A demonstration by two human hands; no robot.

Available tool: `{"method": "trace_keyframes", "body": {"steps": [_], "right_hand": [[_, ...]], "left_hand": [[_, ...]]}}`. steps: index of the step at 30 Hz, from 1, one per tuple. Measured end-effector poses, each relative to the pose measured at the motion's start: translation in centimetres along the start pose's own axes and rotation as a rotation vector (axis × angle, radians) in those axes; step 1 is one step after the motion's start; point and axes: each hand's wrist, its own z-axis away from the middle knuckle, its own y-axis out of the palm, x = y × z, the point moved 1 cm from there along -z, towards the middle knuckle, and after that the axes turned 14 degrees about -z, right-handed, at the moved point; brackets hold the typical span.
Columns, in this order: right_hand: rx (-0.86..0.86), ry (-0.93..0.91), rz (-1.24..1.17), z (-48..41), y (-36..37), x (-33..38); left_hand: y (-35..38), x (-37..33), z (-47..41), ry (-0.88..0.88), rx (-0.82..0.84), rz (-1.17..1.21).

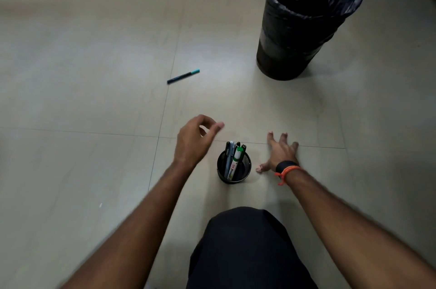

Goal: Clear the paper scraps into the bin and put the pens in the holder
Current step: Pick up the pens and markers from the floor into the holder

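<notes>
Pen step: 1 teal-capped pen (183, 76) lay outside holder (234, 169). Left hand (195, 141) loosely curled, empty; right hand (280, 154) splayed on floor (94, 52). Next: reach, pinch.

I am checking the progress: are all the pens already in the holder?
No, one teal-capped pen lies on the floor, far from the mesh holder.

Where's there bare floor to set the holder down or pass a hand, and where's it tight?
Open tile lies left of the loose pen and the left hand, between that pen and the bin, and right of the right hand below the bin. It is crowded only around the holder, hemmed by both hands and the knee.
</notes>
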Motion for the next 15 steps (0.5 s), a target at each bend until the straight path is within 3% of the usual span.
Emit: {"method": "trace_keyframes", "body": {"steps": [2, 5, 9, 15], "right_hand": [[0.014, -0.015, 0.024, -0.8, -0.2, 0.1], [-0.002, -0.025, 0.047, -1.6, 0.2, -0.2], [-0.034, -0.024, 0.006, -2.1, 0.5, -0.2], [-0.028, 0.003, -0.018, -2.4, 0.5, 0.0]], "left_hand": [[0.0, 1.3, -2.7, -0.064, -0.074, -0.058], [0.8, 4.0, -7.3, -0.094, -0.032, -0.196], [1.7, 7.7, -14.0, -0.03, 0.041, -0.44], [2.9, 8.2, -22.6, 0.031, 0.019, -0.648]]}}
